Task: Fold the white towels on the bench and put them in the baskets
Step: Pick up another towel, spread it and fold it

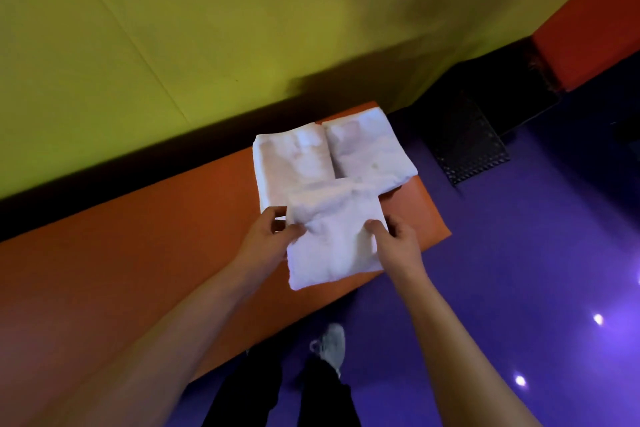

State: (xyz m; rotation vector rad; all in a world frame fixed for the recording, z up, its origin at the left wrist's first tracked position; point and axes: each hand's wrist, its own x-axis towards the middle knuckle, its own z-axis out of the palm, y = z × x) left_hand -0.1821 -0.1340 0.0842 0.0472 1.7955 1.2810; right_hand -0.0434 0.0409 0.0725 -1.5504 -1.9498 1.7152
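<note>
We see a yellow-green wall (173, 28) filling the top, then the orange bench (138, 253) running along it, with a purple floor (519, 253) to the right. A black mesh basket (467, 142) sits on the floor just past the bench end, dark, contents not readable. On the far end of the bench two folded white towels lie side by side, touching: left towel (291, 159) and right towel (370, 149). A third folded towel (332, 243) overlaps their near edges and is held by both hands above the bench. Left hand (266, 236) grip: thumb on top, fingers curled under the left edge, pinching the third towel. Right hand (398, 239) grip: thumb on top at the right edge, fingers curled under, pinching the same towel. Below, dark trousers (322, 399) and a grey shoe (332, 343) on the floor.
</note>
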